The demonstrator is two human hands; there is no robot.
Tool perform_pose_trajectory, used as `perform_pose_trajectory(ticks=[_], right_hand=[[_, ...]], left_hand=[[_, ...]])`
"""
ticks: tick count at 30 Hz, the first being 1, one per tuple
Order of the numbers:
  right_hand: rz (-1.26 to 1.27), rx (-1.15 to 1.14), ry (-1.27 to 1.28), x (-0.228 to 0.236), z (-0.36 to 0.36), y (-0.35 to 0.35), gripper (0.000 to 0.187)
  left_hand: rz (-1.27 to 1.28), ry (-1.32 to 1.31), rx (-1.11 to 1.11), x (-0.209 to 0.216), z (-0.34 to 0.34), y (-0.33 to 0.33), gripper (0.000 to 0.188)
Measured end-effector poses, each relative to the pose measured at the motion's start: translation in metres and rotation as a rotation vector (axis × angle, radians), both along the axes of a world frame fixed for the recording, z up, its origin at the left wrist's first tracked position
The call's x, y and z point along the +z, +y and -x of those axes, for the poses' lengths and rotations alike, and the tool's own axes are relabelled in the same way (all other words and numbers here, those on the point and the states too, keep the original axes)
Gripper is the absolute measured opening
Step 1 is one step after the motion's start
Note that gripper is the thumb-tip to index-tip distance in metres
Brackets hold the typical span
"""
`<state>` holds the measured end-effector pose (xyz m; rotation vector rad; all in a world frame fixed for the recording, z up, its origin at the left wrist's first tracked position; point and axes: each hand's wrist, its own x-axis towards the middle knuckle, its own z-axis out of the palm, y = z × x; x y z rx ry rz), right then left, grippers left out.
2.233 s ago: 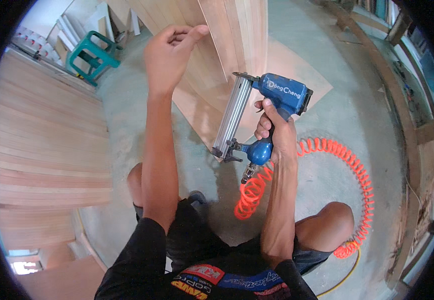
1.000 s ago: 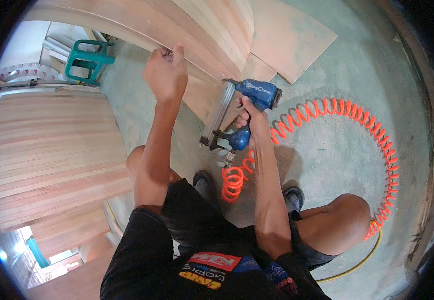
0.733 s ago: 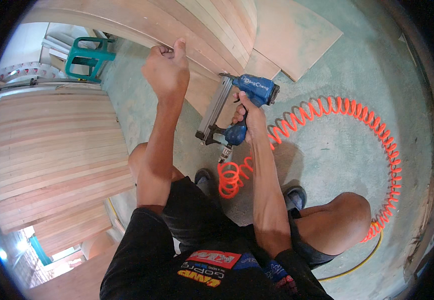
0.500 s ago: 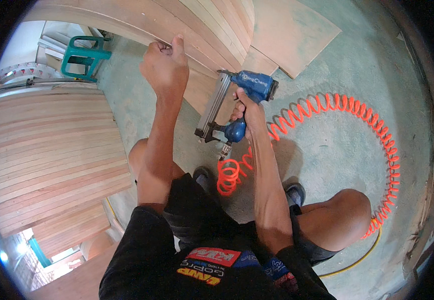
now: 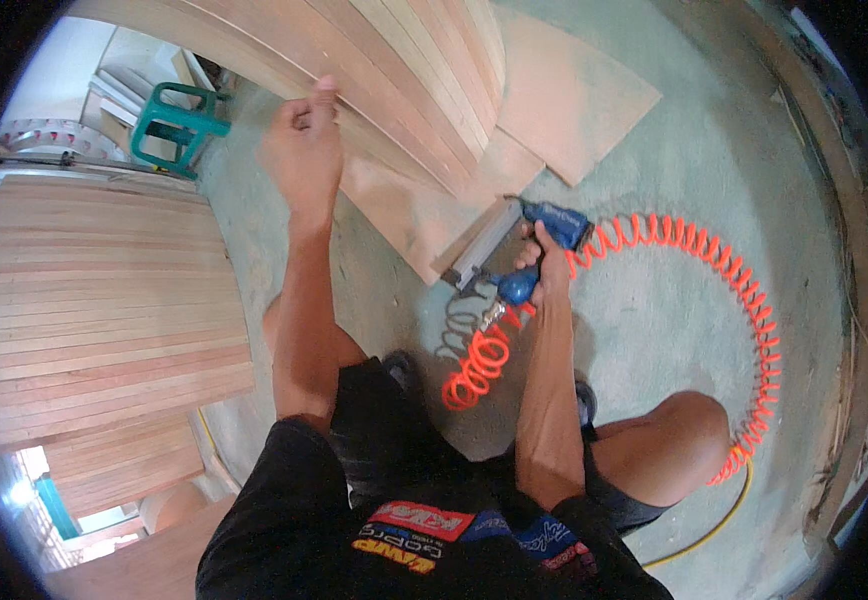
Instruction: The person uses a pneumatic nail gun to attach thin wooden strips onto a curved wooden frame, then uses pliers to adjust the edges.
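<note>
My right hand (image 5: 546, 262) is wrapped around the grip of a blue nail gun (image 5: 561, 224) with a long silver magazine. The gun is held above the floor, apart from the slatted wooden panel (image 5: 394, 60), and an orange coiled air hose (image 5: 694, 235) runs from its handle end. At the near edge of that panel is my left hand (image 5: 304, 160), fingers curled in and thumb pointing up over the wood. Whatever those fingers hold, if anything, is hidden.
Flat wooden boards (image 5: 579, 95) lie on the greenish floor under and beside the panel. Another slatted panel (image 5: 104, 310) is at the left, with a green plastic stool (image 5: 179, 125) beyond it. A yellow hose (image 5: 704, 540) joins the orange coil near my right knee.
The nail gun in my right hand has moved away from the panel's edge, toward me and to the right. My left hand has shifted slightly left, still curled at the edge.
</note>
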<state>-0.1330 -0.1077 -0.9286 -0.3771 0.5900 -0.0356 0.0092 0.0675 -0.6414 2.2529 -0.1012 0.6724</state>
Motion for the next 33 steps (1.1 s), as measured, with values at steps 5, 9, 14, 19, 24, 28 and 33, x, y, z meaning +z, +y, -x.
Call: perform_pose_trajectory(ticks=[5,9,14,19,24,28,33], right_hand=[[0.026,0.05,-0.077,-0.01,-0.004,0.026,0.03],[0.087,0.1,-0.007,0.0,-0.011,0.053,0.033],[0.207,0.134,-0.051,0.016,0.0,0.018,0.033],[0.273,0.168,0.243,0.097,0.049,-0.021,0.029],[0.364,0.032,0.299,0.227,0.107,-0.047,0.028],[0.236,-0.221,0.285,0.371,0.176,-0.065,0.03],[0.227,-0.543,0.293,0.567,0.263,-0.093,0.025]], left_hand=[[0.128,-0.601,0.032,0.105,-0.016,0.003,0.039],[0.136,-0.772,-0.095,0.188,-0.031,0.018,0.05],[-0.203,-0.77,-0.034,0.243,-0.05,-0.004,0.077],[-0.167,-0.693,-0.059,0.25,-0.036,-0.022,0.074],[-0.065,-0.462,0.012,0.256,-0.015,-0.022,0.074],[-0.118,-0.036,0.07,0.316,0.015,-0.023,0.071],[0.299,0.288,0.16,0.357,0.048,-0.032,0.056]])
